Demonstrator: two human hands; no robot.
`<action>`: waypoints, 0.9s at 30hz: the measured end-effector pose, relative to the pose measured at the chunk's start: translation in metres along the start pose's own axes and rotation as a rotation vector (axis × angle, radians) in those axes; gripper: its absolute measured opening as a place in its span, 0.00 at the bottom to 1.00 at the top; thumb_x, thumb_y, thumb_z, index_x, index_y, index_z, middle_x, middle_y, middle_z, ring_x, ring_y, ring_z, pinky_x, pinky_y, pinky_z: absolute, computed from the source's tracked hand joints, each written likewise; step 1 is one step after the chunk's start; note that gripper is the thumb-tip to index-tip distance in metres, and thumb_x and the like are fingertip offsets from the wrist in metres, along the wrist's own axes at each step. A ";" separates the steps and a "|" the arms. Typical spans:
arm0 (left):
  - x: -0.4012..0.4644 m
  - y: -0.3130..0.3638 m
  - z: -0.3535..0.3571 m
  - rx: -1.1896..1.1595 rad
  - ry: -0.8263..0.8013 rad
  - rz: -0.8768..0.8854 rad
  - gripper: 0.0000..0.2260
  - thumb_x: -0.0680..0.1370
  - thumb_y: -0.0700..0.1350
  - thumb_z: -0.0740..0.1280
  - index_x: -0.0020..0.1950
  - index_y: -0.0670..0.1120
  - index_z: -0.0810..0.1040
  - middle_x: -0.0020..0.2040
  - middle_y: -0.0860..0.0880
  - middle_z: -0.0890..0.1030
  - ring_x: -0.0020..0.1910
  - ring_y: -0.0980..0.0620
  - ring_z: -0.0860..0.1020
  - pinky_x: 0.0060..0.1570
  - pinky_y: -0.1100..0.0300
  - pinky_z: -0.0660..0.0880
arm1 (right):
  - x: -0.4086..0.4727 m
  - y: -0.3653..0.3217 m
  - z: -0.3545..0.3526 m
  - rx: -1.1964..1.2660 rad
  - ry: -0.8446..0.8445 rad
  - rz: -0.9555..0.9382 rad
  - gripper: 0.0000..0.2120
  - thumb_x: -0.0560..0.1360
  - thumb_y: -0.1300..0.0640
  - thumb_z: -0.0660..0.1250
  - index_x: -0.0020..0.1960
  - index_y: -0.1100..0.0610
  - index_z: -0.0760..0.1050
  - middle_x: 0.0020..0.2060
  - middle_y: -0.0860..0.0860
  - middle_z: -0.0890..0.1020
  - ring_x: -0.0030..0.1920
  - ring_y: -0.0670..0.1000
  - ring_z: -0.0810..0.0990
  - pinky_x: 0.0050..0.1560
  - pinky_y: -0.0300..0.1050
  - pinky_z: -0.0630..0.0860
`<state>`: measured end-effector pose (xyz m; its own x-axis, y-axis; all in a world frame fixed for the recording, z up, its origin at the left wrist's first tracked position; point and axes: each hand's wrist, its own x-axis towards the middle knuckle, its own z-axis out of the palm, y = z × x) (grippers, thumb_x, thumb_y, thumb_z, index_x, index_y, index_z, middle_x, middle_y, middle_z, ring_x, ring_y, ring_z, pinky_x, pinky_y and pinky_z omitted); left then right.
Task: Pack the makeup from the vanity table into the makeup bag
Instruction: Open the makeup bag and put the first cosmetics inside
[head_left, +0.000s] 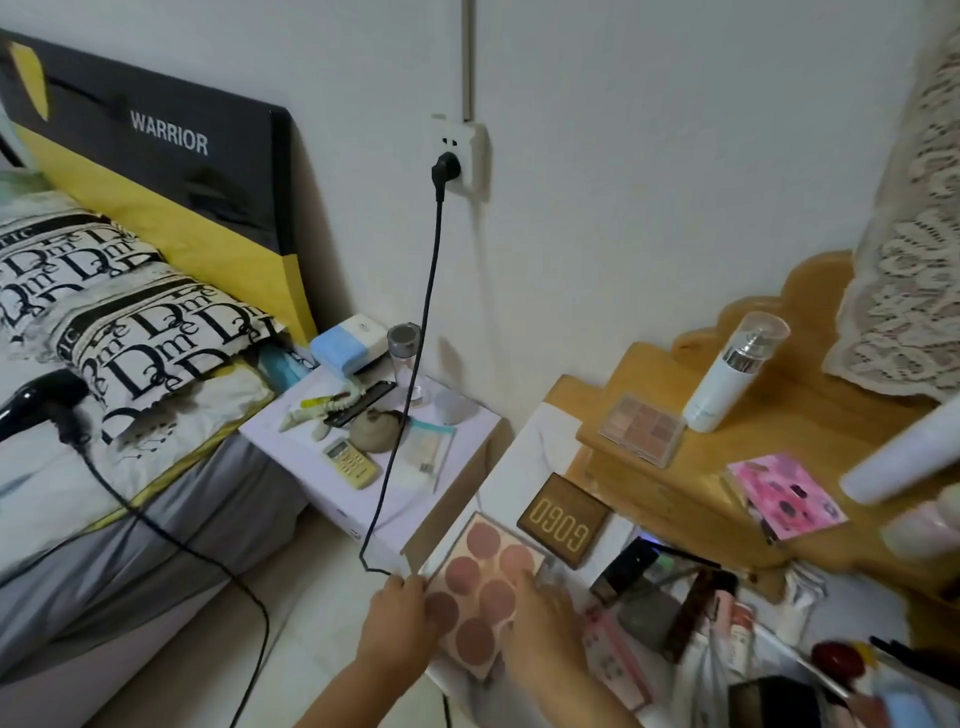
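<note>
A flat blush palette (480, 577) with several round pink pans lies at the front left corner of the white vanity top (540, 436). My left hand (400, 618) grips its left edge. My right hand (540, 618) holds its right side, with the fingers lying over the pans. A brown palette marked GOGO (563, 519) sits just behind it. An eyeshadow palette (641, 428) and a white spray bottle (732, 374) rest on the wooden shelf (675, 483), and a pink palette (787, 496) lies lower to the right. I cannot make out a makeup bag.
Tubes, a dark bottle (623, 566) and other cosmetics crowd the vanity at the lower right, partly blurred. Left of the vanity stands a white nightstand (311, 478) with a remote (350, 462) and a hanging black cable (410, 395). A bed with a hair dryer (41, 405) lies further left.
</note>
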<state>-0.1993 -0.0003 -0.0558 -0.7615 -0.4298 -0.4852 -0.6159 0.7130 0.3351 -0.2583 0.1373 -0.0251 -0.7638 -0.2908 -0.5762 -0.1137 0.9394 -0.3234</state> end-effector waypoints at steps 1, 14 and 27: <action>0.001 -0.001 -0.001 -0.029 -0.016 -0.003 0.15 0.76 0.45 0.59 0.62 0.46 0.69 0.60 0.45 0.72 0.58 0.45 0.74 0.58 0.56 0.72 | 0.002 0.000 0.002 0.057 0.028 0.007 0.27 0.78 0.56 0.57 0.75 0.51 0.52 0.72 0.58 0.61 0.72 0.58 0.59 0.70 0.50 0.63; -0.006 -0.012 -0.030 -0.617 -0.235 -0.021 0.10 0.72 0.37 0.69 0.44 0.45 0.67 0.42 0.49 0.74 0.39 0.55 0.73 0.34 0.66 0.70 | -0.026 -0.032 0.009 1.135 0.200 0.085 0.26 0.70 0.75 0.60 0.63 0.53 0.67 0.49 0.49 0.78 0.46 0.46 0.76 0.35 0.32 0.72; -0.084 0.000 -0.078 -0.779 -0.459 0.279 0.09 0.77 0.44 0.65 0.55 0.44 0.71 0.46 0.41 0.82 0.39 0.48 0.81 0.31 0.61 0.76 | -0.136 -0.013 0.008 1.406 0.354 -0.085 0.23 0.75 0.68 0.64 0.62 0.45 0.70 0.53 0.44 0.81 0.48 0.45 0.83 0.42 0.41 0.80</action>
<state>-0.1506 -0.0074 0.0481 -0.8500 0.0781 -0.5209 -0.5114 0.1151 0.8516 -0.1476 0.1633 0.0514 -0.9240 -0.0807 -0.3739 0.3803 -0.0896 -0.9205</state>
